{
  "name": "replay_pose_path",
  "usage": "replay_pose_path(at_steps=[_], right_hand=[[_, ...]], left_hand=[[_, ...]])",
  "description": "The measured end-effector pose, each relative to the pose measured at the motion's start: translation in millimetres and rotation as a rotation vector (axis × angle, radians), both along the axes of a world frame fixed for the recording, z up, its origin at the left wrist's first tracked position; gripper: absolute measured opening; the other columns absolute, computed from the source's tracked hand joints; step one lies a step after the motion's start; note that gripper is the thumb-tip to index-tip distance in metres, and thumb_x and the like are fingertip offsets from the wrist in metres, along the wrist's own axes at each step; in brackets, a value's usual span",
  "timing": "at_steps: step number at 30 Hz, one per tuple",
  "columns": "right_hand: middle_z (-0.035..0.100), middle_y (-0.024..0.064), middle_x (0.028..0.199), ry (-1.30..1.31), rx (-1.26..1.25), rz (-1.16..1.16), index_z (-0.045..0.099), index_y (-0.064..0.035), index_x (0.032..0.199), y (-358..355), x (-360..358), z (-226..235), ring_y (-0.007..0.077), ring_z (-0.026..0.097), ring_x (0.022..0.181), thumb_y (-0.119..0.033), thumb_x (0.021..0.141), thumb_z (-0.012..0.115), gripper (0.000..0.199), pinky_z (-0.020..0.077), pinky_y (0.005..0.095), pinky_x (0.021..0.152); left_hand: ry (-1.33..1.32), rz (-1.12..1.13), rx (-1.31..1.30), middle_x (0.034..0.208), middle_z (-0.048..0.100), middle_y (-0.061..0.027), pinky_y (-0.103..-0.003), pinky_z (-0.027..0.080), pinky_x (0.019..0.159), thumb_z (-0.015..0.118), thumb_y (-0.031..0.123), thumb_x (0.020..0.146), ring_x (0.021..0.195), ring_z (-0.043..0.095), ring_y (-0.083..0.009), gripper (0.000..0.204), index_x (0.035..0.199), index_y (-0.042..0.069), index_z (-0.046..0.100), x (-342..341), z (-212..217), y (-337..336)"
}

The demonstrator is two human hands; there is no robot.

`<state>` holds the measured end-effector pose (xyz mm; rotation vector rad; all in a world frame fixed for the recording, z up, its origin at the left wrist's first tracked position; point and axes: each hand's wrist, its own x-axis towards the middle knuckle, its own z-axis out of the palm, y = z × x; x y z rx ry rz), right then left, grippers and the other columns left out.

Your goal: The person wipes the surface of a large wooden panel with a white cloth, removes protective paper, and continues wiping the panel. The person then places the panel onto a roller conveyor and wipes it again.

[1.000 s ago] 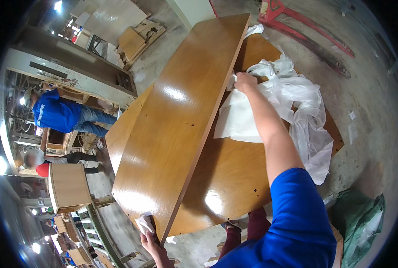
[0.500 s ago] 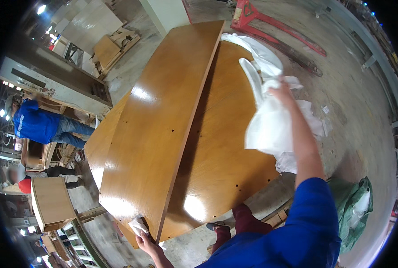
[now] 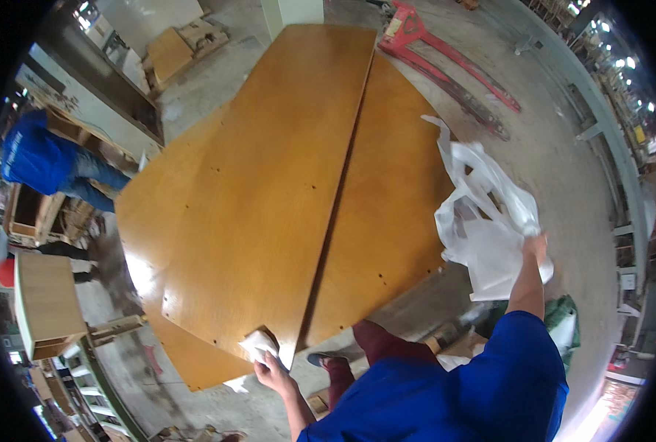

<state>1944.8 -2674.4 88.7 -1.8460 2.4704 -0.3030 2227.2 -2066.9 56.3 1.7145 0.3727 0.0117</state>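
A glossy orange-brown wooden panel lies over other panels of the same colour, its right edge slightly above the lower panel. At the near corner of the upper panel, my left hand is closed on a folded white cloth. The cloth rests against the panel's corner; what my fingers press beneath it is hidden. Off the right side of the stack, my right hand grips a bunched white plastic sheet. That sheet hangs down in loose folds, with torn-looking strips along its far end.
A red pallet jack stands on the floor at the far right. To the left are a person in a blue shirt, a pale wooden cabinet and a column. A green sack lies near my right side.
My right hand has pulled the white sheet rightward and nearer, off the lower panel. The upper panel sits flatter on the stack. My left hand has shifted right with the cloth.
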Motion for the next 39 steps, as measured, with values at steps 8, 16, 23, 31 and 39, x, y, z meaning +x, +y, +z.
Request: replay_pose_path(at_steps=[8,16,23,31,39], right_hand=[[0.043,0.0218,0.134,-0.178,0.111,0.082,0.035,-0.002,0.136,42,-5,8,0.0297,0.041,0.125,-0.037,0.078,0.064,0.074,0.031,0.0366,0.104],[0.046,0.0156,0.133,0.013,0.34,0.512,0.032,-0.0183,0.14,89,159,-46,0.033,0.046,0.12,-0.043,0.068,0.068,0.084,0.0395,0.0428,0.098],[0.06,0.0105,0.117,0.422,0.231,0.013,0.061,-0.0108,0.111,31,-11,20,0.0247,0.059,0.107,-0.032,0.08,0.057,0.038,0.0476,0.0394,0.089],[0.058,0.0204,0.117,0.287,0.636,0.836,0.048,-0.0023,0.126,116,-60,-32,0.0325,0.057,0.107,-0.025,0.076,0.063,0.057,0.0444,0.0377,0.093],[0.061,0.0071,0.092,-0.444,1.713,0.955,0.061,-0.0055,0.098,362,193,-88,0.0202,0.056,0.079,-0.051,0.078,0.055,0.05,0.0464,0.0345,0.067]], left_hand=[[-0.009,0.064,-0.24,0.097,0.06,-0.006,-0.028,0.045,0.077,0.056,0.011,0.09,0.086,0.055,-0.0116,0.018,0.103,-0.002,0.056,1,-12,8],[-0.002,-0.017,-0.238,0.095,0.06,-0.0033,-0.025,0.044,0.075,0.055,0.009,0.09,0.084,0.055,-0.0105,0.015,0.103,0.002,0.055,-20,-10,3],[0.27,-0.184,-0.446,0.085,0.058,0.002,-0.02,0.039,0.062,0.061,0.008,0.086,0.073,0.05,-0.0056,0.012,0.097,0.006,0.059,-57,-18,-13],[0.459,-0.27,-0.534,0.099,0.06,-0.0058,-0.027,0.044,0.08,0.058,0.006,0.084,0.09,0.055,-0.0133,0.027,0.11,-0.002,0.055,-75,-34,-19],[0.463,-0.379,-0.692,0.104,0.062,-0.005,-0.032,0.047,0.085,0.059,0.002,0.084,0.096,0.059,-0.0158,0.022,0.106,0.006,0.059,-71,-40,-2]])
